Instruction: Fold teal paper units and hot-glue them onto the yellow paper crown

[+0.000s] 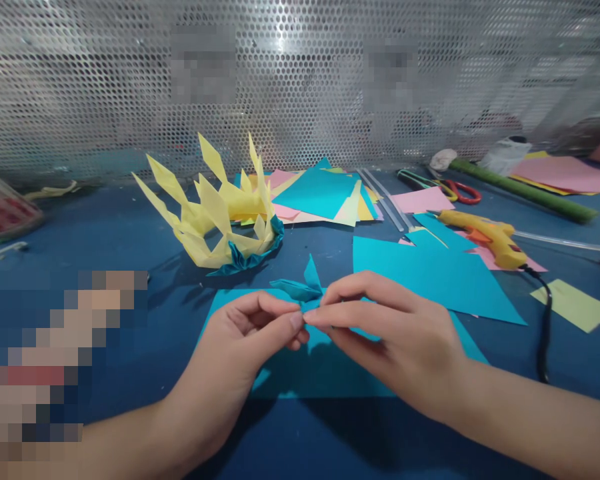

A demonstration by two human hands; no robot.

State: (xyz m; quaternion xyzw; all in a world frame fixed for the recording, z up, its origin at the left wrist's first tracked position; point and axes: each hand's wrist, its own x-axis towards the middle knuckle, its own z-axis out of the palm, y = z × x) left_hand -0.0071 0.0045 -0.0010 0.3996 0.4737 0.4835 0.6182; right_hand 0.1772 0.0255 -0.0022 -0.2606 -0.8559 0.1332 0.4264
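Between my two hands is a small folded piece of blue paper (296, 288), with pointed flaps sticking up and to the left. My left hand (250, 333) pinches its lower end between thumb and fingers. From the right, my right hand (385, 327) closes its fingertips on the same piece, and they hide part of it. Beneath both hands lies a flat blue paper sheet (325, 377). Behind them to the left stands a yellow folded-paper crown (205, 227) with tall points. Crumpled blue paper trim (253, 259) runs along its lower front edge.
A yellow glue gun (485, 233) with a black cord lies at the right, beside a larger blue sheet (425, 273). Coloured papers (320, 190), clear glue sticks (385, 200), scissors (463, 192) and a green stem (525, 190) sit farther back. A perforated metal panel (300, 87) bounds the table.
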